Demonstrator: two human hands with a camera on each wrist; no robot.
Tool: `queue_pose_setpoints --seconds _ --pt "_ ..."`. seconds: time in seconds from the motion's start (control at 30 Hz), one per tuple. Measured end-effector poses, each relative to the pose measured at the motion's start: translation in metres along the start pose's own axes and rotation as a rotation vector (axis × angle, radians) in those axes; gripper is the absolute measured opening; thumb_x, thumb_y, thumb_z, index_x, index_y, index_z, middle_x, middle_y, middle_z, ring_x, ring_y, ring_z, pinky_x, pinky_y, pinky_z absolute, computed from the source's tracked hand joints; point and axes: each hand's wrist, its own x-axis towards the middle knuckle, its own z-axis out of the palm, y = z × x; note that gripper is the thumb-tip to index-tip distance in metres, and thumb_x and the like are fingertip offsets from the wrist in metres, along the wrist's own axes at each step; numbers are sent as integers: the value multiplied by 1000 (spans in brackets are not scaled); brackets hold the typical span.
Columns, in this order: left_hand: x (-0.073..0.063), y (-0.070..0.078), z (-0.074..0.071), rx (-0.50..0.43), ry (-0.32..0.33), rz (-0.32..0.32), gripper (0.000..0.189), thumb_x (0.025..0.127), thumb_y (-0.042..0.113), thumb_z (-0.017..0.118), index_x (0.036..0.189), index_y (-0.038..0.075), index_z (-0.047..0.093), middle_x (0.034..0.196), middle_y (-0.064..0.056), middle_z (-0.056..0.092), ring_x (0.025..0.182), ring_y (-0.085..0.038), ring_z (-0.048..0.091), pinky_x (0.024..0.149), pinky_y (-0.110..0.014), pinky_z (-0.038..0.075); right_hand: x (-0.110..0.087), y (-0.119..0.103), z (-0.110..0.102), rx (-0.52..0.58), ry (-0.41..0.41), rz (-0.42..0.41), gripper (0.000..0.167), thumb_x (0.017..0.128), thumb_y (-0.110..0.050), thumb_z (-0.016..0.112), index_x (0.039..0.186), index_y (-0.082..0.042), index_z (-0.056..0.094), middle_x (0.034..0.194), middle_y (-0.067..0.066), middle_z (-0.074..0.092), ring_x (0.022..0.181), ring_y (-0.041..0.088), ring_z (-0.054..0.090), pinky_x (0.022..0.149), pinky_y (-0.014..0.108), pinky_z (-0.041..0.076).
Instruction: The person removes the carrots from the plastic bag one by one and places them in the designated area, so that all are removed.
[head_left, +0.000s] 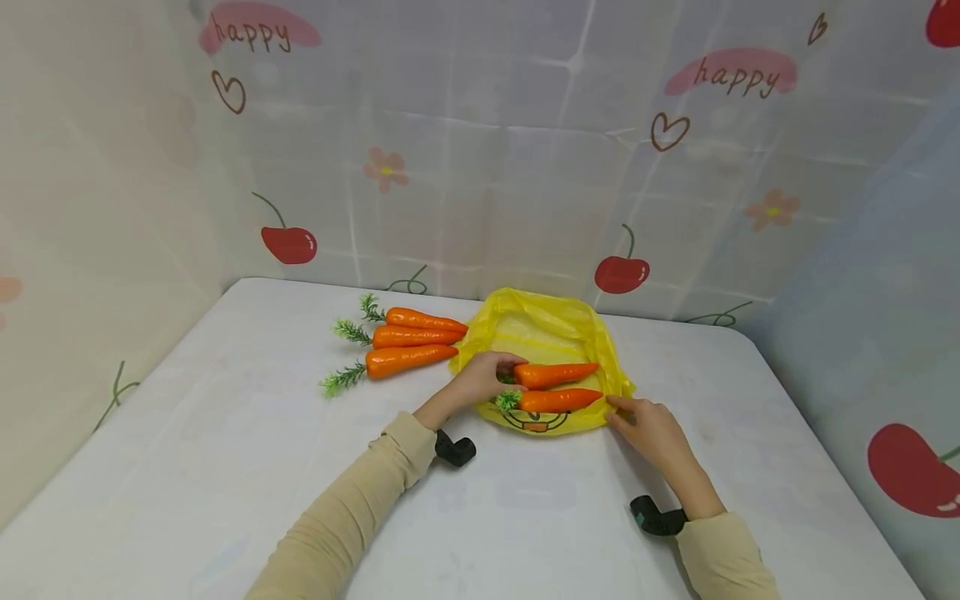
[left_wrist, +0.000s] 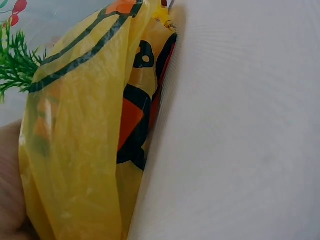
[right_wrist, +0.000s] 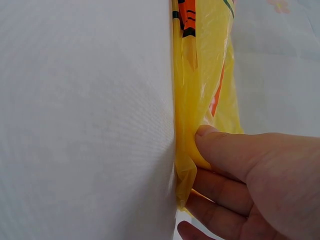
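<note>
A yellow plastic bag (head_left: 558, 310) with a printed cartoon face lies spread on the table, its mouth wide. Two orange carrots with green tops are inside its opening: an upper carrot (head_left: 555, 374) and a lower carrot (head_left: 561, 401). My left hand (head_left: 478, 380) reaches over the bag's left side and pinches the upper carrot by its leafy end. On the right, my right hand (head_left: 651, 429) holds the bag's edge between thumb and fingers, as the right wrist view shows at the thumb (right_wrist: 225, 147). Yellow film hides most of the carrots in the left wrist view.
Left of the bag lie three more carrots, a top one (head_left: 426, 320), a middle one (head_left: 416, 336) and a bottom one (head_left: 408, 360), tips toward the bag. The white table (head_left: 510, 517) meets a printed curtain (head_left: 487, 167) at the back.
</note>
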Motion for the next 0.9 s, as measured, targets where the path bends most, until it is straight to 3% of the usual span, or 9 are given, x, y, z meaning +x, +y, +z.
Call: queue_pose_setpoints --seconds 0.47,0.9 --pt "-4 -1 0 -54 35 7 46 82 21 75 123 6 61 116 -3 62 103 -13 57 88 -26 45 -1 -1 0 -3 -5 7 40 90 -18 64 123 4 59 118 29 55 104 43 54 86 57 43" --pt "-5 -1 -10 -184 49 -23 50 81 27 75 125 9 60 120 -3 60 107 -16 56 88 -28 46 -1 1 1 1 -5 -2 40 90 -18 64 123 4 59 117 29 56 104 44 53 86 58 42"
